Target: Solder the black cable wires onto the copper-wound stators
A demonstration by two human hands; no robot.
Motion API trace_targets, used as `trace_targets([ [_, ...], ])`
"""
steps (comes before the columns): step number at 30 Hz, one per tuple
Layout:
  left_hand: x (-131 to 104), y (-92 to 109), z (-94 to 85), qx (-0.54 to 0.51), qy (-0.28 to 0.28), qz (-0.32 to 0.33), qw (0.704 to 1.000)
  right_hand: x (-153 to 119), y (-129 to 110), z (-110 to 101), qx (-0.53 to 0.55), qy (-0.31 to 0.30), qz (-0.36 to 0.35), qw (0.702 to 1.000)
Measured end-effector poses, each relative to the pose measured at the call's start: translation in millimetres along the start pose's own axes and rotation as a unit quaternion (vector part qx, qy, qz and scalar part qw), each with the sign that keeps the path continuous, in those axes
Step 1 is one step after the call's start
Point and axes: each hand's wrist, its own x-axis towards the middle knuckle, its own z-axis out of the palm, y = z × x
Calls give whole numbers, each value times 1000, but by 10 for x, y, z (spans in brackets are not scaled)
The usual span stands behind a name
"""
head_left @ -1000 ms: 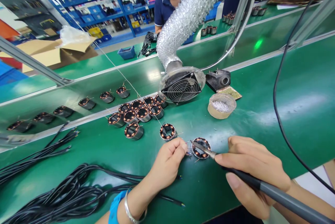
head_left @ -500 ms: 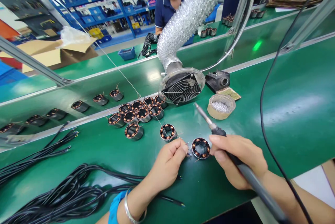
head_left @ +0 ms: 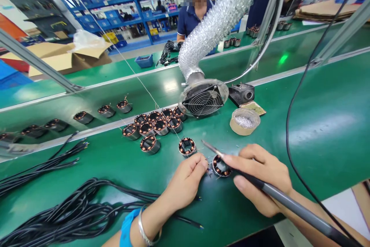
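– Blue shelves point(head_left: 137, 10) fill the back of the room, and a person point(head_left: 189, 17) is across from us. Where's the work?

– On the green table point(head_left: 329, 100). One ring point(head_left: 219, 170) lies between the two hands, and the iron point(head_left: 297, 204) crosses over its far side in view; I can't tell whether they touch.

– How does each grip stand?

– The right hand point(head_left: 261, 175) has its fingers wrapped around the iron. The left hand point(head_left: 187, 177) is pinched tight, with wires point(head_left: 209, 171) showing at the fingertips; the pinch itself is mostly hidden.

– What could go wrong?

– If the tip is hot, as I'd guess, a slip of the right wrist could burn the left fingers, so near does it stand. A loose pinch could let the wires stray. A nudge could shift the ring, since I see no clamp.

– And what's in the way?

– A second ring point(head_left: 185, 150) sits just beyond the left hand and could be knocked. The fan point(head_left: 204, 101) and the tub point(head_left: 241, 128) stand farther off. The cord point(head_left: 288, 123) crosses the right forearm in view and might snag. Cables point(head_left: 86, 208) sprawl beside the left forearm.
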Motion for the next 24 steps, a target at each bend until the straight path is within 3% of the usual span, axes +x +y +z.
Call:
trace_targets([
  [6, -10, 0, 11, -3, 4, 1, 1000, -4, -122, -61, 39, -18, -29, 999],
  [12, -6, -1, 12, 0, 10, 2, 1000, -21, -92, -7, 33, -24, -36, 999],
  [24, -1, -3, 10, 3, 6, 2, 1000, -10, -100, -89, 32, -6, -22, 999],
])
